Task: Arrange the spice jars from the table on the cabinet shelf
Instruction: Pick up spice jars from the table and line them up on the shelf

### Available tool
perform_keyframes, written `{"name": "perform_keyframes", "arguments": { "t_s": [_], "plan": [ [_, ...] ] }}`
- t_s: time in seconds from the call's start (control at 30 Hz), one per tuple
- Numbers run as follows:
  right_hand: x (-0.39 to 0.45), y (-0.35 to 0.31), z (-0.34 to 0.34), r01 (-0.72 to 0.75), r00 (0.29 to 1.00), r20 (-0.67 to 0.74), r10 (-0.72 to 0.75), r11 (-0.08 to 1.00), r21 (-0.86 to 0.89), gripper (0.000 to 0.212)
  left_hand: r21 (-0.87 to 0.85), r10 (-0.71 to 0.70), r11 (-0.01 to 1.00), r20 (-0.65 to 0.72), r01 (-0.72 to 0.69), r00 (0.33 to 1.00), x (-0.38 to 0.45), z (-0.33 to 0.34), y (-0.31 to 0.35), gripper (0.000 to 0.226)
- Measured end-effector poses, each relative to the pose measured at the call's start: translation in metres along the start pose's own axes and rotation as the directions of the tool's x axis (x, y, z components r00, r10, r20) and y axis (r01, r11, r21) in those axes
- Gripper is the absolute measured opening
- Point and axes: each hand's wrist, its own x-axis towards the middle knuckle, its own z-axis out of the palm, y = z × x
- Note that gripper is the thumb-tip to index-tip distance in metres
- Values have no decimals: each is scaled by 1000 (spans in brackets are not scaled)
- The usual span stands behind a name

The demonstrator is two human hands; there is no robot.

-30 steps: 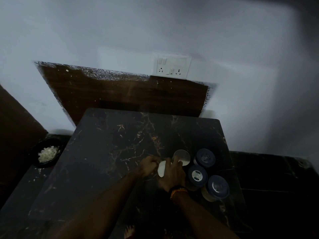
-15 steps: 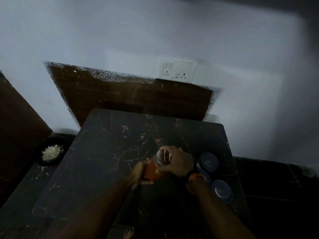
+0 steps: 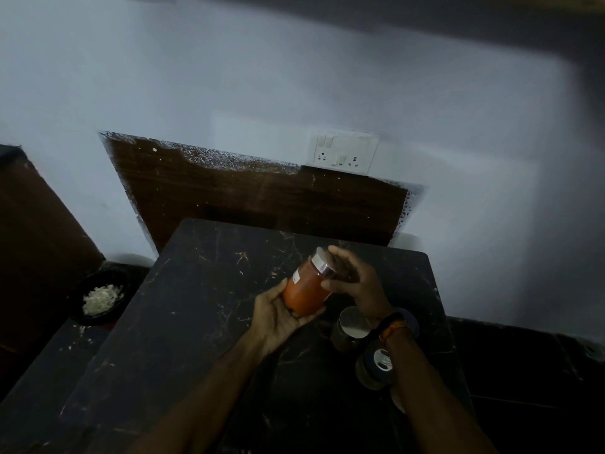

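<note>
Now both hands hold an orange jar [image 3: 306, 290] tilted above the table [image 3: 196, 306]: left hand [image 3: 278, 314] cups its base, right hand [image 3: 355, 283] clamps the lid; other jars [image 3: 352, 326] sit beside, right.

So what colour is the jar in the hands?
Orange jar with a silver lid, head view.

Home kitchen corner: spice jars [image 3: 349, 326] on marble table [image 3: 203, 309], wall socket [image 3: 343, 153].
</note>
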Motion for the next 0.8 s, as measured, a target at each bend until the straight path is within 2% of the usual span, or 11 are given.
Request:
{"name": "perform_keyframes", "arguments": {
  "t_s": [0.13,0.27,0.33,0.43,0.6,0.8],
  "plan": [
    [6,-3,-1,20,996,-93,-9,993,120,68,22,81,996,88,-83,993,-1,19,2,70],
    [16,-9,-2,28,980,-199,22,969,246,74,166,153,969,191,-186,969,-4,44,3,78],
    [21,-13,-3,46,973,-230,24,955,293,72,219,183,947,237,-236,954,-4,56,3,75],
    [28,-23,-8,60,967,-254,25,945,322,69,258,215,920,298,-296,930,-2,72,5,74],
    [37,-47,-19,108,956,-295,-11,943,313,77,382,247,845,345,-375,906,3,98,14,82],
    [51,-83,-38,199,949,-298,-101,926,321,62,492,287,721,429,-488,856,4,136,35,86]
  ]
}}
